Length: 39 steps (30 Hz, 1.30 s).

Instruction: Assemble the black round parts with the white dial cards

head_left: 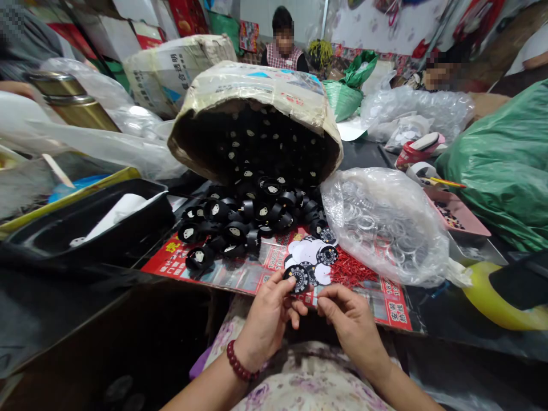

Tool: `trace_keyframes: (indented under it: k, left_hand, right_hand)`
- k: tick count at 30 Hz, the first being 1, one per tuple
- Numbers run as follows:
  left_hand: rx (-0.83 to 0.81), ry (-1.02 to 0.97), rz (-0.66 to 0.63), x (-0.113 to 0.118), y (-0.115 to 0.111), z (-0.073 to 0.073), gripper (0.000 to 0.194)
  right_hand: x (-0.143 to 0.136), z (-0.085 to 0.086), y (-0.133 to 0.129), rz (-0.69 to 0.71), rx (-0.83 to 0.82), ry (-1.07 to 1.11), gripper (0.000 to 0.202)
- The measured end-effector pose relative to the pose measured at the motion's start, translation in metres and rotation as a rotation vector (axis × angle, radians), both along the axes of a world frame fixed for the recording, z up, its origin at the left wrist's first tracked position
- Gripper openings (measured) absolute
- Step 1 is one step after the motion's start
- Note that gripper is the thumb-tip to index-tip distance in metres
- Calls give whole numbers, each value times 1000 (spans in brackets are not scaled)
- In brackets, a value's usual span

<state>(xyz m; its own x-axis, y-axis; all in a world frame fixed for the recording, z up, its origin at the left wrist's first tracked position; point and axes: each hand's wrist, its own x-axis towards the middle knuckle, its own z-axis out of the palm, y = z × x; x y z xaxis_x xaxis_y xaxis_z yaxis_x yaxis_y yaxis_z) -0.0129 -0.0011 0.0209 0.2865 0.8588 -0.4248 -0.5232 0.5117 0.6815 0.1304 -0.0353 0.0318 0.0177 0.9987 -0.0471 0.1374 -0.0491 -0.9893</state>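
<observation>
Between thumb and fingers, my left hand [269,311] holds a round black dial [298,279] with white markings, its face turned up. Close beside it, the fingertips of my right hand [350,319] are pinched together; whatever they hold is too small to make out. Just beyond the hands lie loose dial discs [327,255], some white side up [307,250], and a heap of thin red plastic pieces [351,268]. Farther back, black round cases [235,233] spill from the mouth of a large sack [261,85]. All this rests on a red printed sheet [240,275].
A clear bag of transparent rings [381,222] stands at right, near a pink tray [460,214] and a yellow tape roll [492,302]. On the left are a black tray [43,228] and a flask [75,100]. A green bag [509,160] bulges at right. Other people sit around the table.
</observation>
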Motion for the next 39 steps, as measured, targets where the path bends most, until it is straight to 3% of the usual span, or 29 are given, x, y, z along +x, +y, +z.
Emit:
trace_keyframes:
  k: [3,6,15,26,31,39]
  left_hand:
    - [47,128,-31,2,-1,2,36]
    - [59,126,-83,2,-3,3,47]
    - [91,88,-146,4,-6,1,46]
    - [133,118,-136,8,-7,2,41]
    - [127,153,-134,8,-6,1,37]
    - [91,160,-116,9,-6,-8,33]
  right_hand:
    - [1,3,10,-18,201,-188,10]
    - [-1,3,17,-30,282,-292,11]
    - [-1,-2,15,49,362,-431,15]
    - [-5,0,15,-1,250,-303,8]
    - [-6,-5,18,-40,35,-44,32]
    - [-18,-13,18,-120,-29,213,22]
